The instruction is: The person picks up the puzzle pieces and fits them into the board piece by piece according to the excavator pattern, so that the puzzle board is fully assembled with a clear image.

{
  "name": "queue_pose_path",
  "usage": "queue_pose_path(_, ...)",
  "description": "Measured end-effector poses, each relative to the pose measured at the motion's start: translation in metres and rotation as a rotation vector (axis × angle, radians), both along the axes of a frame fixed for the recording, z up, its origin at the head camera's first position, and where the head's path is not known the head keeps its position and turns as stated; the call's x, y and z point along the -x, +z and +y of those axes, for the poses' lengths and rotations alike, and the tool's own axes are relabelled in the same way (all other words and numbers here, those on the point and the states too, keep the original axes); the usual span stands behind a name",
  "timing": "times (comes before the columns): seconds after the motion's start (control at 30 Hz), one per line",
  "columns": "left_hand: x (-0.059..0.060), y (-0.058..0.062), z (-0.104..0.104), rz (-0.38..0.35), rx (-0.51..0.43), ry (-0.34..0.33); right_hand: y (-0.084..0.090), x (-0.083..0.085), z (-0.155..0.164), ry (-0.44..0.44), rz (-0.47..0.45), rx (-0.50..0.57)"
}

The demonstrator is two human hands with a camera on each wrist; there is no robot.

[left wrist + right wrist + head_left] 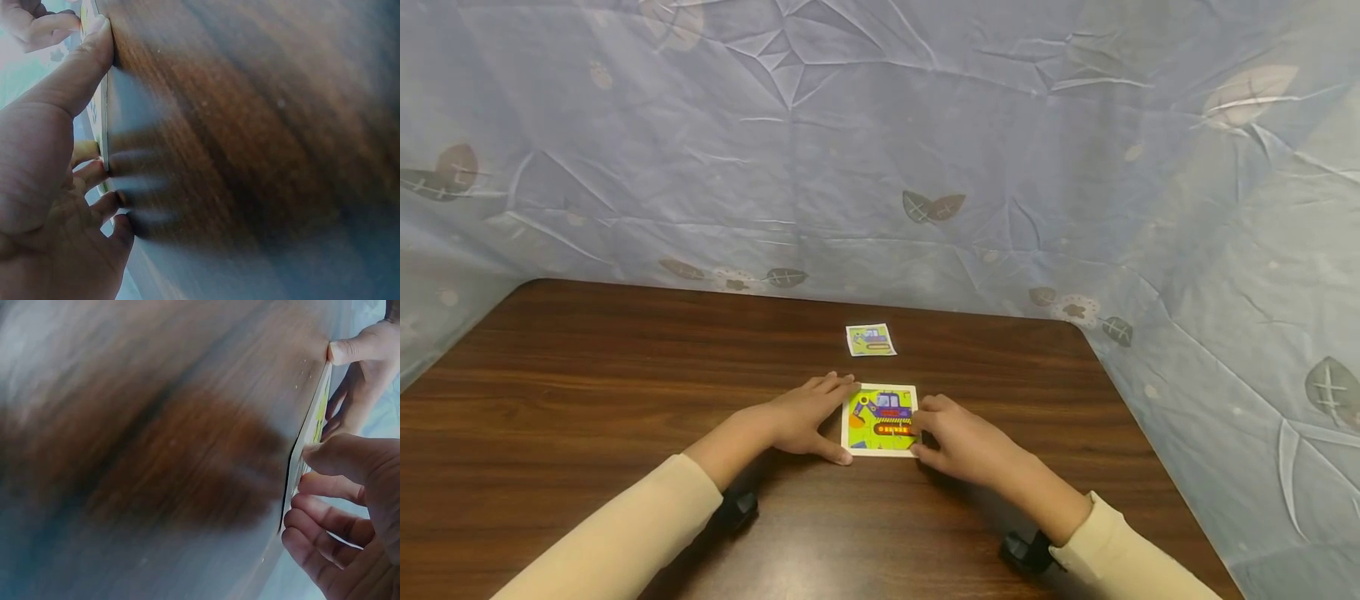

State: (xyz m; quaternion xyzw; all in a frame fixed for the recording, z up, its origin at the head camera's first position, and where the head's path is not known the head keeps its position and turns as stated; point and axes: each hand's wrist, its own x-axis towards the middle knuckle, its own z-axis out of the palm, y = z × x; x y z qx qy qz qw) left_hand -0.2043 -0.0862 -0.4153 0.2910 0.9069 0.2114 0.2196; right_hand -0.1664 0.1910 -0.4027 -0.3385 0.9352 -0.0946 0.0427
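Observation:
A square jigsaw puzzle [880, 417] with a pale border lies flat on the table, showing a purple digger on yellow-green. Along its left side rests my left hand [808, 419], thumb at the near corner and fingers spread toward the far corner. My right hand [958, 437] touches the right side, with its thumb by the near right corner and its fingers bent at the border. In the right wrist view, the right thumb [344, 456] and fingertips sit along the thin puzzle edge. The left wrist view shows the left thumb [78, 72] against the edge too.
Beyond the puzzle lies a small picture card [871, 340] with the same digger design. The dark wood-grain table [625, 375] is bordered by a grey-blue leaf-print cloth [850, 167] at the back and sides. Both wrists wear black straps with devices.

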Motion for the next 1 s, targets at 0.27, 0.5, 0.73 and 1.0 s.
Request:
queue_pose_path(0.27,-0.0016,0.0020,-0.0001,0.000,-0.016,-0.007,0.0018,-0.0001,-0.0028,-0.008,-0.004,-0.024)
queue_pose_path(0.5,-0.0005,0.0008,0.0003,0.004,-0.017,-0.011,0.0033,-0.0009,-0.0053,-0.025,-0.007,-0.032)
queue_pose_path(0.73,-0.0006,0.0003,-0.0003,0.005,-0.021,-0.016,0.0056,-0.0014,-0.0046,-0.020,0.006,-0.067)
queue_pose_path(1.0,-0.0005,0.0013,-0.0012,-0.006,-0.017,-0.012,0.0033,-0.0025,-0.0023,0.062,0.069,-0.046)
